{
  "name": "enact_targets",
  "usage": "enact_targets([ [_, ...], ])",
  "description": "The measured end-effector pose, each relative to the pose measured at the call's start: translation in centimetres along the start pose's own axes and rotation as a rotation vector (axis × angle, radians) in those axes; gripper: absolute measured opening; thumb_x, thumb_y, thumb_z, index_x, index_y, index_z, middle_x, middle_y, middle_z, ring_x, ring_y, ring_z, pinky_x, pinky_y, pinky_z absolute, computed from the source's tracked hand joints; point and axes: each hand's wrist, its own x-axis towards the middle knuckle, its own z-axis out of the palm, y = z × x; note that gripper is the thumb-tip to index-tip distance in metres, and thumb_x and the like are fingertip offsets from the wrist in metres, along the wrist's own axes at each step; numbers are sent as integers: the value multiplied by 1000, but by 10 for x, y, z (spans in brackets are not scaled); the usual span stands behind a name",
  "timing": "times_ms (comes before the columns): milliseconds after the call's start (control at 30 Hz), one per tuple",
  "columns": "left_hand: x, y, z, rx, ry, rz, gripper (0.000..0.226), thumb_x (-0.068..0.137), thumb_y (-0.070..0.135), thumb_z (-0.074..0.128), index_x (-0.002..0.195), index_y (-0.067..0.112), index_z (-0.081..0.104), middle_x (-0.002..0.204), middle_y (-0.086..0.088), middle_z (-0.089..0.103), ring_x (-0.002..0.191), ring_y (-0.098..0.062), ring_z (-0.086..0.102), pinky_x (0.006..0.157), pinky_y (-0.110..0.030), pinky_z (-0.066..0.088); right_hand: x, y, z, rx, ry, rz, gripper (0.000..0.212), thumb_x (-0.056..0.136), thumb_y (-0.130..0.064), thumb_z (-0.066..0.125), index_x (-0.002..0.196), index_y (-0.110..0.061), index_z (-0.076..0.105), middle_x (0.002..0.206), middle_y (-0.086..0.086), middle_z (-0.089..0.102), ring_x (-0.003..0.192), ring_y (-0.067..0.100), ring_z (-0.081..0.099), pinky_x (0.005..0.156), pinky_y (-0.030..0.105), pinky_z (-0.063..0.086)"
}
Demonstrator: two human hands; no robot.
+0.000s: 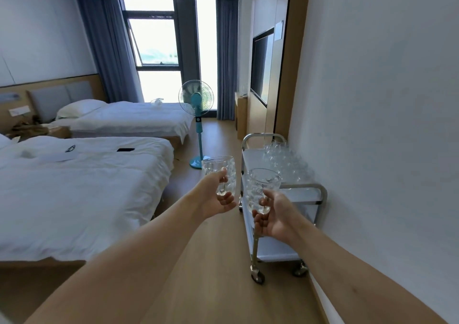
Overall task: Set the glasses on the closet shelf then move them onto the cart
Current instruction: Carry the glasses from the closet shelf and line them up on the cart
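Pale wood floor (198, 286) runs between two white beds (82, 194) and a steel cart (320, 192) against the right wall — its top shelf crowded with glasses (283, 162). Both arms reach forward: the left hand (218, 197) grips one glass (219, 172), the right hand (275, 216) another glass (262, 187) — both upright, just short of the cart.

A steel cart (320, 189) by the right wall bears a cluster of clear glasses (285, 162) on its white top shelf.
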Motion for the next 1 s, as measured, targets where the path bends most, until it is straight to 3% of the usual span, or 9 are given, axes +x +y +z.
enact_targets([
  [167,56,17,-21,41,6,-17,26,100,40,58,101,14,53,100,-17,48,85,-25,51,86,-44,55,51,-4,20,-6,17,24,35,98,-40,52,69,-20,45,72,10,54,61,20,47,59,31,44],
  [500,183,68,-55,116,-37,-123,28,101,41,59,96,14,51,97,-16,48,80,-25,51,88,-42,55,164,-28,71,59,129,34,36,97,-40,53,68,-20,46,74,10,53,60,20,47,59,31,45],
  [700,247,99,-74,174,-87,-171,28,101,42,58,99,14,53,94,-16,52,75,-25,55,76,-40,56,220,-40,99,98,188,39,37,96,-38,55,65,-21,45,70,9,54,59,18,48,60,31,44],
  [1000,331,115,-90,248,-126,-245,30,100,43,60,100,13,55,99,-19,56,75,-26,60,73,-41,59,292,-47,115,88,255,105,36,94,-39,59,65,-23,46,70,9,56,59,18,49,58,30,46],
])
